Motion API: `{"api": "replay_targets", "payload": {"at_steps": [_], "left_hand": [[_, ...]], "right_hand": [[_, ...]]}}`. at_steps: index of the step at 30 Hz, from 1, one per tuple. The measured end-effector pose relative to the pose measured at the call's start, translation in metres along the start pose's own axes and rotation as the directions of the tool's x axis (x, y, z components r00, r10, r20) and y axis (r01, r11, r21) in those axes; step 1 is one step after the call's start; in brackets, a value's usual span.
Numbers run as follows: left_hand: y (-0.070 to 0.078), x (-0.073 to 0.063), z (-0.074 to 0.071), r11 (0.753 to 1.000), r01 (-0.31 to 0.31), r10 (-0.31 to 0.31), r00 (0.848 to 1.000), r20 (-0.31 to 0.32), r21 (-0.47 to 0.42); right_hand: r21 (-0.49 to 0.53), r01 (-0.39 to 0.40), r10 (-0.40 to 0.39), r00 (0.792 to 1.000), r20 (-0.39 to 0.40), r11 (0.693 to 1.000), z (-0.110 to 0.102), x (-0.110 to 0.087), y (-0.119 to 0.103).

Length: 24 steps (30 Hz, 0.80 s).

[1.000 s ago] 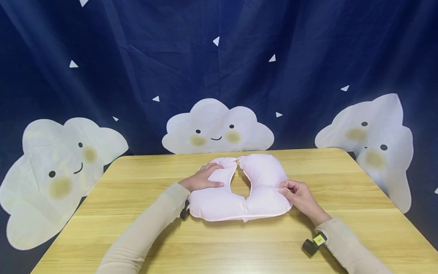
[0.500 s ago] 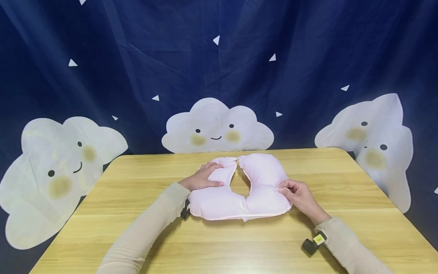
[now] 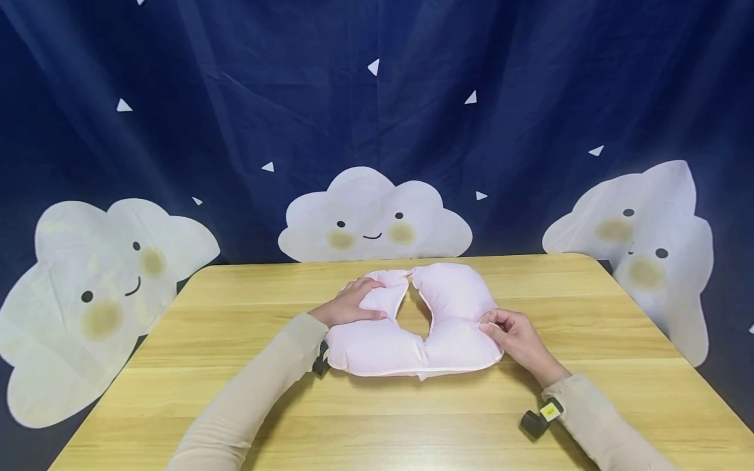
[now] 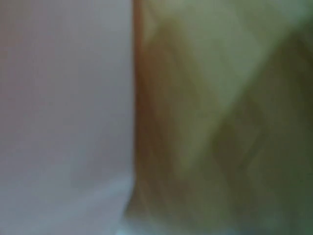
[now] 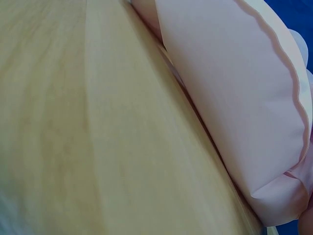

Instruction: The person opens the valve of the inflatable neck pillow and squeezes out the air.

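Observation:
A pale pink inflated U-shaped neck pillow [image 3: 456, 294] lies on the wooden table, its two ends meeting at the far side around a central opening. My left hand [image 3: 347, 306] rests on the pillow's left arm, thumb and fingers spread apart over the fabric. At the right outer edge, my right hand [image 3: 515, 332] pinches a bit of the pillow between thumb and curled fingers. The left wrist view holds a blurred stretch of the pillow's side [image 4: 66, 107]. Seam and side wall of the pillow [image 5: 234, 93] fill the right of the right wrist view, with a little finger skin at its edge.
The light wooden table [image 3: 377, 425] extends around the pillow on all sides. Behind it hangs a dark blue curtain [image 3: 330, 98] printed with smiling clouds and small white triangles. A black wrist device [image 3: 535, 424] hangs low beside the right sleeve.

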<state>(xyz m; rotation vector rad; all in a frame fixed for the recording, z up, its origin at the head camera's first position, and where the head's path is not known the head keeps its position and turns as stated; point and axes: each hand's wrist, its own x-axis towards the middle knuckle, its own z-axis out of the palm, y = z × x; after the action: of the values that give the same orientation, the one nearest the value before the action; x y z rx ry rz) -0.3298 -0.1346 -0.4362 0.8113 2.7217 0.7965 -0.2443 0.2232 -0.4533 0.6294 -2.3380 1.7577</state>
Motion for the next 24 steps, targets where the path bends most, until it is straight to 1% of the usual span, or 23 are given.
{"api": "replay_targets", "payload": {"at_steps": [6, 13, 14, 21, 24], "left_hand": [[-0.002, 0.001, 0.001, 1.000, 0.009, -0.009, 1.000, 0.002, -0.009], [-0.002, 0.002, 0.002, 1.000, 0.014, -0.014, 1.000, 0.000, -0.004], [-0.002, 0.003, 0.003, 1.000, 0.015, -0.015, 1.000, -0.003, -0.002], [-0.003, 0.005, 0.005, 1.000, 0.023, -0.023, 1.000, -0.013, 0.001], [-0.002, 0.004, 0.004, 1.000, 0.022, -0.022, 1.000, -0.013, 0.001]], "right_hand": [[0.001, 0.006, -0.006, 1.000, 0.007, 1.000, 0.000, 0.000, 0.004], [0.013, 0.016, -0.017, 1.000, 0.013, 1.000, 0.000, 0.000, 0.001], [0.009, 0.016, -0.016, 1.000, 0.012, 1.000, 0.001, 0.000, 0.000], [-0.012, 0.019, -0.019, 1.000, 0.007, 1.000, 0.005, -0.003, -0.028], [-0.015, 0.018, -0.018, 1.000, 0.007, 1.000, 0.005, -0.003, -0.029]]}}
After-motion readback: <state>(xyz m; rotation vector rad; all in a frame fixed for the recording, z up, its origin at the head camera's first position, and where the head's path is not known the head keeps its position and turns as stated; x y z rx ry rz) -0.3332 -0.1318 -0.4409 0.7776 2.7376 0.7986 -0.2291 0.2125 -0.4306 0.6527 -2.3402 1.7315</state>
